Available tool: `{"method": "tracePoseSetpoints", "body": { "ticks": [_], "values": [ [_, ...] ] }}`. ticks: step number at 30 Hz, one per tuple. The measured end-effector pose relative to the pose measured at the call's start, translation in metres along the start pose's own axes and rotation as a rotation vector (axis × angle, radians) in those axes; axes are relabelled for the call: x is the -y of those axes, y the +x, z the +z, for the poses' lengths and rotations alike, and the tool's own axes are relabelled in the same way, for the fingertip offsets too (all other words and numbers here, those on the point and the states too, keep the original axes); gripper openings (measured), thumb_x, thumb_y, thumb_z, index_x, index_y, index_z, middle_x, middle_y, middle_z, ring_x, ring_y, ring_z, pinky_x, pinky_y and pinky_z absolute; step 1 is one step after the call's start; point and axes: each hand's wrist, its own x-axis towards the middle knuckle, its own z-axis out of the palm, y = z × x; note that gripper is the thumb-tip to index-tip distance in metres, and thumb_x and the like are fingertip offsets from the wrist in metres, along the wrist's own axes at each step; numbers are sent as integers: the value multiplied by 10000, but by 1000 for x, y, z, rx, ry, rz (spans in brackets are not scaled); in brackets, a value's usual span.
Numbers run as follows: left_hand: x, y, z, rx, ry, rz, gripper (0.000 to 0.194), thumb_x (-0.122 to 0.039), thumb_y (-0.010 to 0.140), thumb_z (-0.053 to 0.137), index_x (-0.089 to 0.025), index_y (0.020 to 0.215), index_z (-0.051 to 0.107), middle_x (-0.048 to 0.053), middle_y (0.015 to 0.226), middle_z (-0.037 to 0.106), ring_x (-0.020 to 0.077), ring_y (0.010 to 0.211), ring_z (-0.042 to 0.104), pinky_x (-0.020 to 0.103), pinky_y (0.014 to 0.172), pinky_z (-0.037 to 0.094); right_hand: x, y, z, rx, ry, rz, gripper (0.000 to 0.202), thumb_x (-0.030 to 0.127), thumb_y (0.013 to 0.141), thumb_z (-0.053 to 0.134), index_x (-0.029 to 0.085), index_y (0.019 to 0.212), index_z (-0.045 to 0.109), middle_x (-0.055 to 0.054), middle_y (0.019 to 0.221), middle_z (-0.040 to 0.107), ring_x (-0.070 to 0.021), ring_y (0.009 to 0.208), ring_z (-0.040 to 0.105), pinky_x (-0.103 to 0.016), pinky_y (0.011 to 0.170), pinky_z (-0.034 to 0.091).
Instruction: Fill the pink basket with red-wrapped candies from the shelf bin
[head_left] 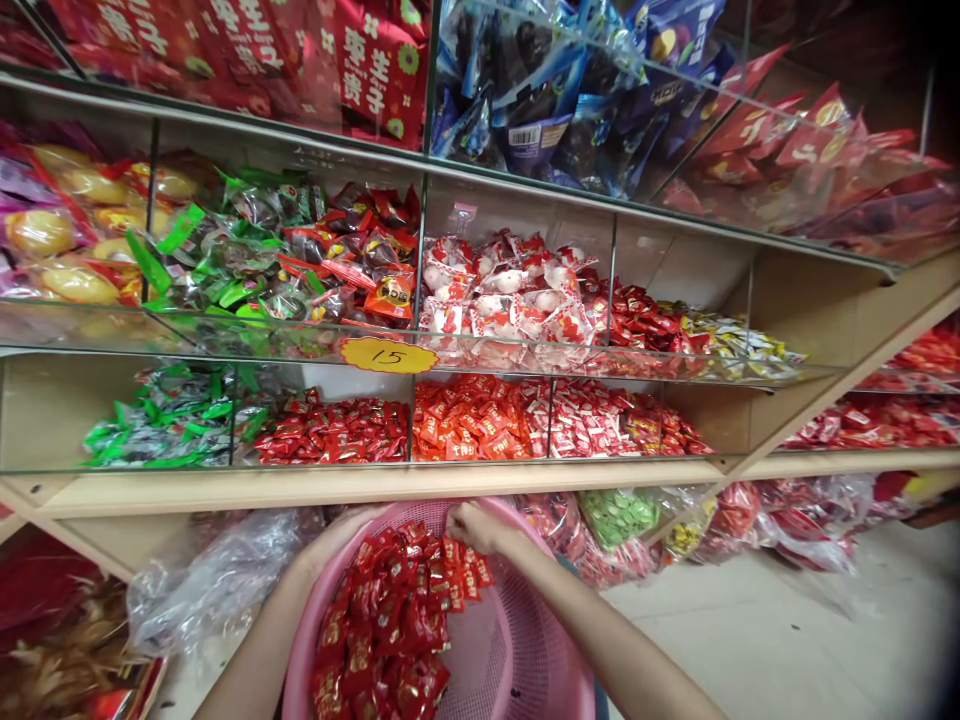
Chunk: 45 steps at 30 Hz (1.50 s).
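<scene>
A pink plastic basket (574,640) with mesh sides sits low in front of me, tilted toward me. Small red wrapped candies (382,630) are heaped along its left side; its right floor is bare. My left hand (346,532) is at the far left of the rim, gripping it from outside, fingers mostly hidden. Inside the far rim, my right hand (477,527) is closed in a fist above brighter red candy packets (463,575). Some packets hang right under its fingers, and it appears to hold a few of them.
Above the basket stands a wooden shelf (375,487) with glass-divided bins of wrapped sweets. A yellow price tag (388,355) reads 15. Clear plastic bags (217,575) lie below at left, and bagged candies (619,517) at right on the pale floor (750,620).
</scene>
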Motion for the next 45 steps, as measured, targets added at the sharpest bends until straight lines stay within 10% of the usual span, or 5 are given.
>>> {"method": "tracePoseSetpoints", "body": {
  "ticks": [22,33,38,45],
  "values": [
    [6,4,-6,-22,17,32,348,-331,819,607,-147,1114,597,97,1257,562,248,1195,483,511,1029,316,31,-17,-2,-162,-387,80,195,182,904,406,173,908,601,-122,892,654,-222,770,621,-322,666,448],
    [2,3,1,72,2,89,315,-318,816,612,-142,1077,622,78,1199,607,242,1163,512,484,1045,299,101,-52,-68,-495,-246,-436,224,306,943,395,192,862,570,-37,811,594,-142,733,545,-243,650,392],
    [3,3,-1,58,15,84,314,-348,828,592,-140,1061,622,86,1181,617,229,1145,530,488,1047,291,102,-20,-103,-691,-98,-334,67,235,878,515,201,829,544,-17,803,564,-138,759,515,-242,681,377],
    [-1,1,0,37,33,73,309,-340,827,592,-143,1063,619,86,1178,614,229,1140,529,487,1044,294,94,14,-114,-556,-168,-224,145,196,740,673,195,780,534,4,795,544,-146,763,497,-242,657,349]
  ]
}}
